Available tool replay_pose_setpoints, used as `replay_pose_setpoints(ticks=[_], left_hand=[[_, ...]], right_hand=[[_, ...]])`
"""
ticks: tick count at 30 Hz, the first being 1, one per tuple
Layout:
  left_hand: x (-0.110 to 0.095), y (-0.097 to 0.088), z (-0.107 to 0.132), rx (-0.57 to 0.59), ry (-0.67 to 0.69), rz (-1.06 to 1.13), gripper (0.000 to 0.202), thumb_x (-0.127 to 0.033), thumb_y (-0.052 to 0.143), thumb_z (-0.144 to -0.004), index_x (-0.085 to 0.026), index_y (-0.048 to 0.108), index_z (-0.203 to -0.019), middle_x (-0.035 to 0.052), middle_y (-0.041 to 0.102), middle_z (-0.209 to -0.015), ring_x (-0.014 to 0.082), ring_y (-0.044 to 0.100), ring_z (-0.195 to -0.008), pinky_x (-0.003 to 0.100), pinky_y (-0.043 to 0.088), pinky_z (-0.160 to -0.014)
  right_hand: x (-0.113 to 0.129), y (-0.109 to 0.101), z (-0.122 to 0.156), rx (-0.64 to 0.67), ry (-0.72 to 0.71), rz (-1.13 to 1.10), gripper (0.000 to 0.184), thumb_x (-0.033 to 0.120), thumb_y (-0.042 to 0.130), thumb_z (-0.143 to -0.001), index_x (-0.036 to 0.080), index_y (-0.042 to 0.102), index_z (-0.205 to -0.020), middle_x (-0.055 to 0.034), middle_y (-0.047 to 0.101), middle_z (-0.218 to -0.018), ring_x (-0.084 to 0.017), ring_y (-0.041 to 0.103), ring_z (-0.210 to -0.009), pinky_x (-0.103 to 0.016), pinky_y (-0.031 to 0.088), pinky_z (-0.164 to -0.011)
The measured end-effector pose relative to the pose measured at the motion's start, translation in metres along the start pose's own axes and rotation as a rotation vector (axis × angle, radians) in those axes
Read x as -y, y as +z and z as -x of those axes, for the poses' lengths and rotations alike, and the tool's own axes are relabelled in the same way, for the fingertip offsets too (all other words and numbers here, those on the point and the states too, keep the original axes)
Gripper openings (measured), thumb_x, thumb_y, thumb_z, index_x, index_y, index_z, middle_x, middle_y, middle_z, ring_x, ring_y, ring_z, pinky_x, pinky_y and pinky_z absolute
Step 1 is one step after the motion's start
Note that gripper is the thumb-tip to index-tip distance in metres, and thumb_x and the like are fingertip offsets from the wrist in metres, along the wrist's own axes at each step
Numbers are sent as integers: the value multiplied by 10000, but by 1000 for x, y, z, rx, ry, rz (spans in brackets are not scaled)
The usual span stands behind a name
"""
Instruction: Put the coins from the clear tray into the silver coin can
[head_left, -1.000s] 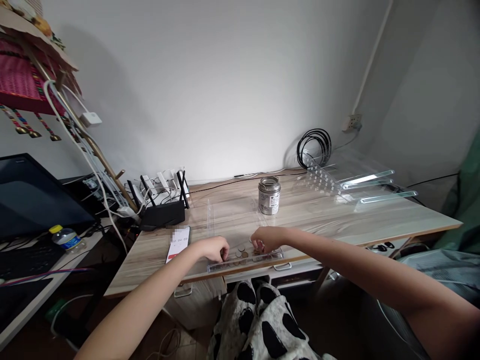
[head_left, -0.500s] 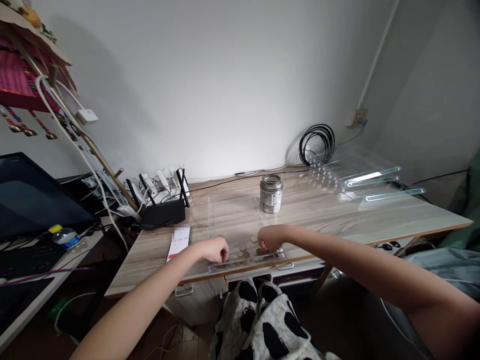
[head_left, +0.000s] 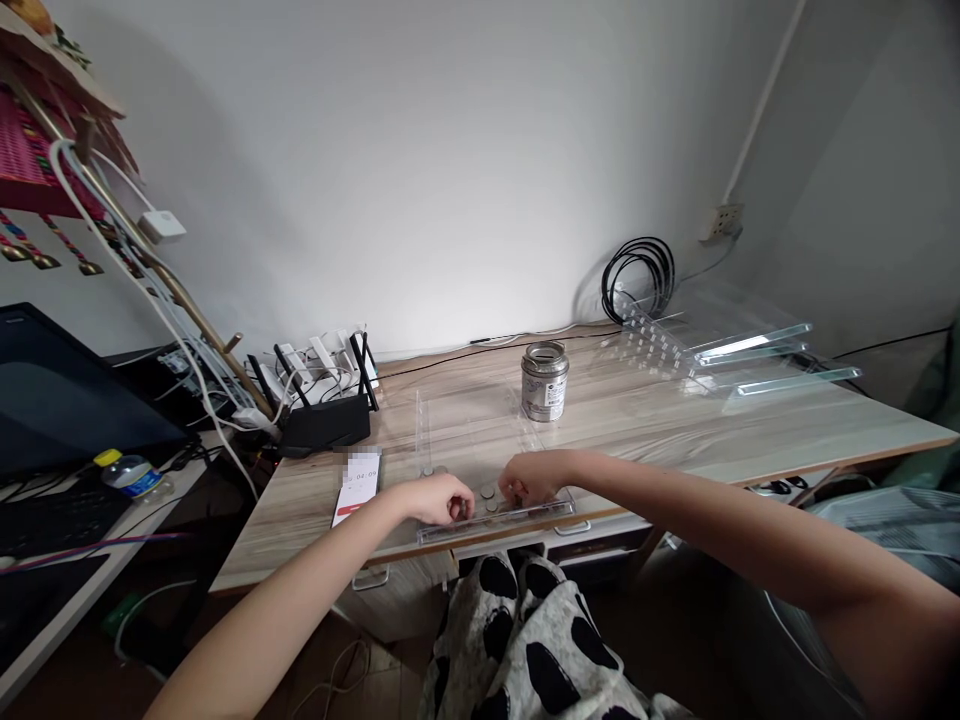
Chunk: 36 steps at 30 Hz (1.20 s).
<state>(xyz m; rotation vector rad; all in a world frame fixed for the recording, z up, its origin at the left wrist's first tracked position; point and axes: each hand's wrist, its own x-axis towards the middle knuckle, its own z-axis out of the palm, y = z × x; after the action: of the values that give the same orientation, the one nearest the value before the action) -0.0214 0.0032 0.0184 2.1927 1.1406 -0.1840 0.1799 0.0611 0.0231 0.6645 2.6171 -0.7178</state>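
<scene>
A clear plastic tray [head_left: 495, 521] lies at the front edge of the desk. Several coins [head_left: 487, 492] rest inside it, between my hands. At the tray's left, my left hand [head_left: 441, 497] is closed, its fingertips pinching what looks like a coin low over the tray floor. My right hand [head_left: 534, 476] reaches in from the right with its fingers curled down; whatever they hold is hidden. Behind the tray stands an open metal can [head_left: 544, 383] with a white label, upright and apart from both hands.
A phone [head_left: 358, 485] showing a timer lies left of the tray. Farther left is a black router [head_left: 326, 425] among cables. Stacked clear plastic trays [head_left: 750, 350] and a black cable coil [head_left: 639, 280] occupy the right rear of the wooden desk [head_left: 645, 435].
My left hand has shifted slightly right along the tray, and my right hand slightly left, so the gap between them is narrower. Fewer coins show between them. The can stays put.
</scene>
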Motion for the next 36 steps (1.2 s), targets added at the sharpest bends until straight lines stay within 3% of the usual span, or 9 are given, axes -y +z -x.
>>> replay_pose_setpoints(ticks=[5,10,13,16,21,23,27,31,36], left_hand=[[-7,-3,-1,6,-10,-26,308,-34,498,-528,-152,628,-781,4,577,-711,90,471,-563,179,343,-491],[-8,-6,1,25,-45,-19,245,-46,524,-530,-149,630,-725,-13,548,-619,91,459,-543,186,329,-478],[-5,-1,2,-62,-50,87,242,-38,528,-540,-139,641,-728,-11,547,-603,89,460,-551,191,346,-511],[-4,6,0,-290,-74,491,207,-33,542,-566,-123,624,-734,-13,527,-584,85,467,-547,201,384,-546],[-14,8,-13,-787,-205,1719,106,-35,442,-696,-116,507,-673,-3,479,-584,59,494,-523,187,444,-562],[-20,7,-20,-855,-225,1981,157,-50,369,-732,-111,489,-649,14,462,-570,60,478,-493,164,421,-485],[-31,7,-34,-805,-181,2147,194,-130,345,-769,-102,499,-655,33,454,-561,72,445,-455,161,363,-380],[-35,8,-43,-824,-166,2182,193,-140,349,-782,-92,519,-703,52,491,-599,88,493,-508,178,422,-428],[-37,15,-49,-861,-133,2220,212,-161,327,-801,-99,518,-734,74,511,-637,119,540,-583,243,497,-540]], right_hand=[[-7,6,1,4,25,-111,234,132,548,-552,130,639,-767,9,566,-646,-98,486,-579,-188,337,-501],[-11,4,7,-45,-37,-34,412,120,559,-529,172,612,-935,18,582,-686,-95,476,-571,-191,324,-502],[-12,0,10,30,52,43,314,113,551,-524,158,643,-821,12,594,-668,-92,461,-543,-199,316,-497],[-12,-2,10,64,92,115,250,96,541,-516,146,657,-732,1,612,-659,-101,469,-548,-210,318,-507],[-9,-2,5,77,106,256,197,71,521,-518,129,655,-650,-28,611,-615,-130,492,-546,-232,316,-493],[-8,-3,5,90,127,250,198,67,517,-516,126,651,-649,-25,599,-583,-132,501,-525,-234,326,-492],[-3,-5,3,182,199,154,198,67,504,-516,124,646,-641,-7,575,-519,-134,523,-486,-244,368,-518],[-1,-8,2,222,237,131,111,70,511,-523,106,614,-548,-6,537,-442,-139,528,-473,-255,385,-538],[-7,-33,8,-28,130,-66,133,218,543,-618,107,617,-627,-18,591,-540,-103,519,-501,-207,375,-510]])
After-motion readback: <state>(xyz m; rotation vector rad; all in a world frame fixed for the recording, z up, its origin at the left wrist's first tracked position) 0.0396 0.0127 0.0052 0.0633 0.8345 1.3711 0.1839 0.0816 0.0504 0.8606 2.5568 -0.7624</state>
